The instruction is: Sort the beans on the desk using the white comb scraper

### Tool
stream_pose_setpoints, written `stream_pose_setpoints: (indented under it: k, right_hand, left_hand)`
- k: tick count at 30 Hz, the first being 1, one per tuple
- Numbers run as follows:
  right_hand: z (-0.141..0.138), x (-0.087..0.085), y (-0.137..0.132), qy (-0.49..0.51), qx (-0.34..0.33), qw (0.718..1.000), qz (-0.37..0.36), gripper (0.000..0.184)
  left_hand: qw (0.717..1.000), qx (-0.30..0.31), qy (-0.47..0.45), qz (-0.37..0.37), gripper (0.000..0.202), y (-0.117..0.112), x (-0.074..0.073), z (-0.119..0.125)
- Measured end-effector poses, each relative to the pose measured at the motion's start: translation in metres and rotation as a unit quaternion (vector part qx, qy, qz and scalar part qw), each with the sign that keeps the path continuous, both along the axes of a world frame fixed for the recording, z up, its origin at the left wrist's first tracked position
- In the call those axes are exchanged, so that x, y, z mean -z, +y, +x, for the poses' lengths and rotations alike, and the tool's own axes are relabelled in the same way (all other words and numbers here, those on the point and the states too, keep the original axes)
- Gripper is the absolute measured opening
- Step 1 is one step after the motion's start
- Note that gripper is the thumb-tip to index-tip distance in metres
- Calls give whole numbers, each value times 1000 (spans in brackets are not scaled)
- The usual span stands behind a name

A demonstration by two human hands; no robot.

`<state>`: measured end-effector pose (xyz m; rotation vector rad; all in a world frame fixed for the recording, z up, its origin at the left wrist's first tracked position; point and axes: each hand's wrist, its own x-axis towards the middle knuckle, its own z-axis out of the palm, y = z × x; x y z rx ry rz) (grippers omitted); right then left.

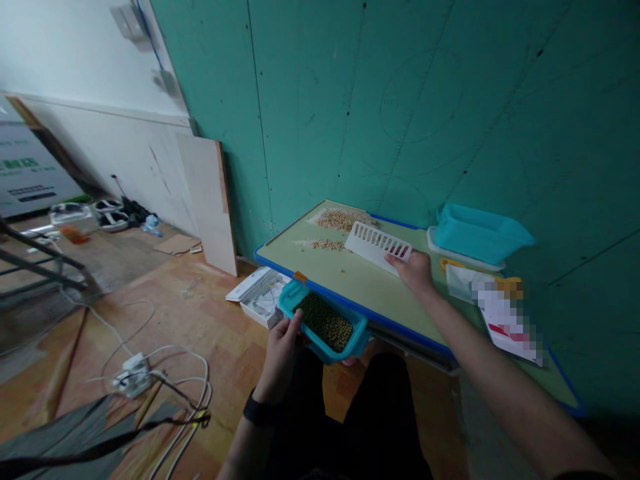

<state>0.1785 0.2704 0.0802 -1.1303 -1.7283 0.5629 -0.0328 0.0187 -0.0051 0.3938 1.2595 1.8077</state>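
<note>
item: white slotted strip [369,253], over the middle of the table [373,285]. its left end was beside the loose grains; contact with the table top could not be told. right hand [413,270]: pinching the strip's right end, thumb on the near face. second item: blue tub [287,297], beyond the table's front edge. left hand [284,340]: gripping the tub's left end, thumb over the rim, other fingers mostly hidden.

edges and room: blue edging [345,299] bordered the table. pale surface ran between strip and front edge. the green wall [350,100] closed the far side.

direction: the strip's long axis ran from the right hand leftward and away, its row of slots along the upper side. the tub's long axis ran nearly parallel to the front edge, right end nearer the wearer. it held dark green beans [313,310] to the left, yellowish beans [339,335] to the right.

surroundings: grains [341,219] in a larger far patch and a smaller near one. at the table's right, another blue tub [475,233] on a white lid [495,266]; nearer, a white packet [459,283] and a partly blurred sheet. the right forearm crossed the table's right half. on the floor, left of the held tub: an open white box [260,308].
</note>
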Motion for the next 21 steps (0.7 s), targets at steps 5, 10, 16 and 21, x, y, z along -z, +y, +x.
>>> stream_pose_setpoints:
  k: [5, 10, 16, 21]
  right_hand:
    - [-1, -1, 1, 25, -13, 1000, 7, 37]
    - [-6, -2, -3, 51, -30, 998, -18, 40]
    - [-12, -4, -9, 81, -78, 993, -35, 42]
    - [-11, -10, -7, 103, -64, 992, -28, 44]
  left_hand:
    - [1000, 8, 5, -3, 54, -2, -4, 0]
    - [1000, 7, 0, 0, 52, -2, -5, 2]
    - [1000, 4, 8, 0, 51, -2, 1, 1]
    - [1000, 9, 7, 5, 49, -3, -2, 1]
